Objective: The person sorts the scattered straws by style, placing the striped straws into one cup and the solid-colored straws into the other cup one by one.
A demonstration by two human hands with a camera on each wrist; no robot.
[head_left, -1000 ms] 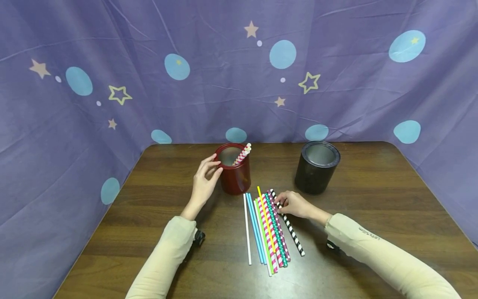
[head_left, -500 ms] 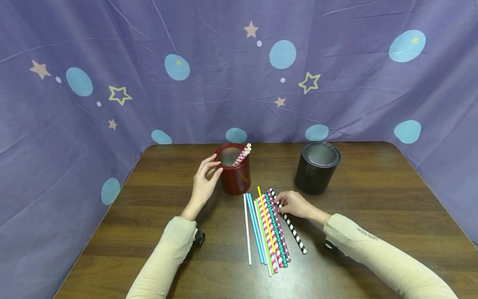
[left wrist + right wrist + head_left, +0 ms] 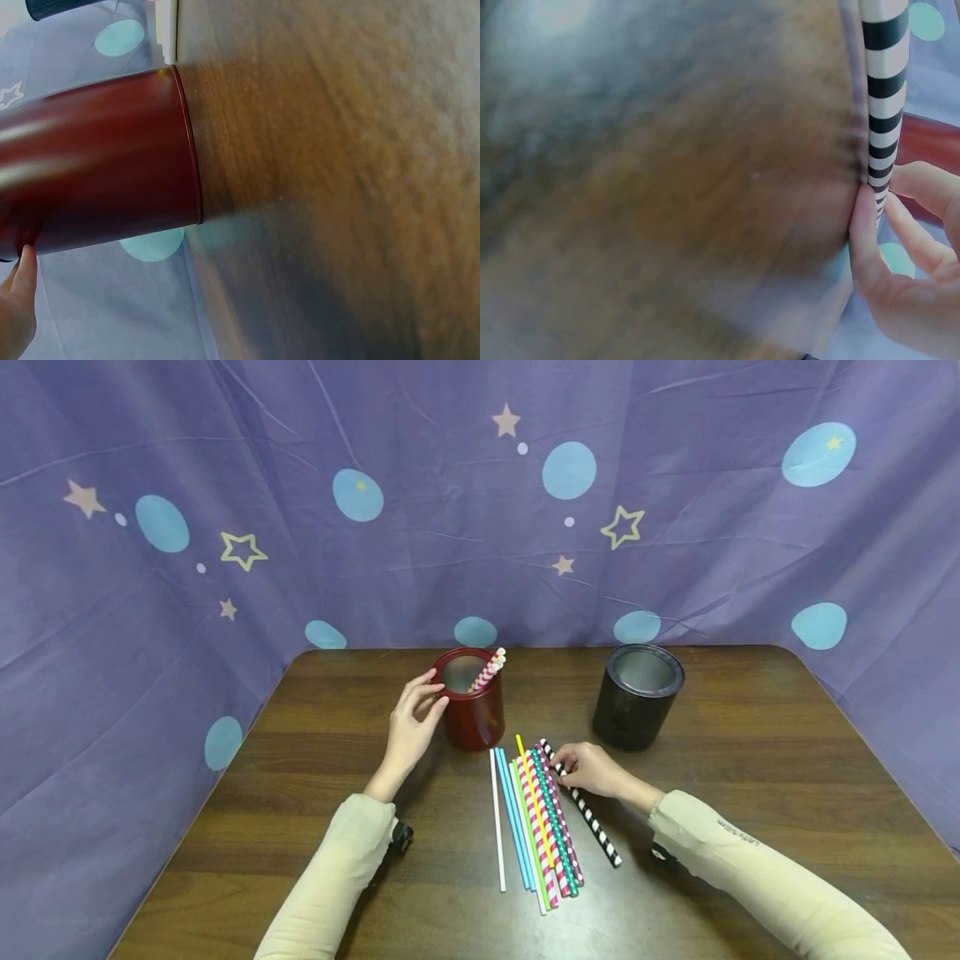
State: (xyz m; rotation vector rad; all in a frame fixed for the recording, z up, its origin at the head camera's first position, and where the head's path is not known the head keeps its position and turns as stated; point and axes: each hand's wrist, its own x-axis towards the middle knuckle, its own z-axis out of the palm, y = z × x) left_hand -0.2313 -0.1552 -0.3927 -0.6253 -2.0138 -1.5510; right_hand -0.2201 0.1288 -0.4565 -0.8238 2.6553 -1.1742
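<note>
My right hand (image 3: 590, 769) pinches a black-and-white striped straw (image 3: 885, 105) between thumb and fingers near its far end. The straw lies aslant at the right of the row, its near end apart from the others. Beside it lie purple dotted, green dotted (image 3: 553, 820), pink-striped, lime, white and blue straws (image 3: 512, 814), with a yellow straw (image 3: 534, 802) across the top. My left hand (image 3: 411, 727) rests its fingertips on the left side of a red can (image 3: 474, 718), just at the rim. Several red-and-white striped straws (image 3: 487, 672) lean inside that can.
A black can (image 3: 633, 714) stands upright at the back right, behind my right hand. Both cans and the straws are on a brown wooden table (image 3: 315, 760). A purple curtain (image 3: 450, 502) with stars and ovals hangs behind the table.
The near end of the black-and-white straw has swung slightly right, away from the row. My right hand has hardly moved; my left hand stays at the red can.
</note>
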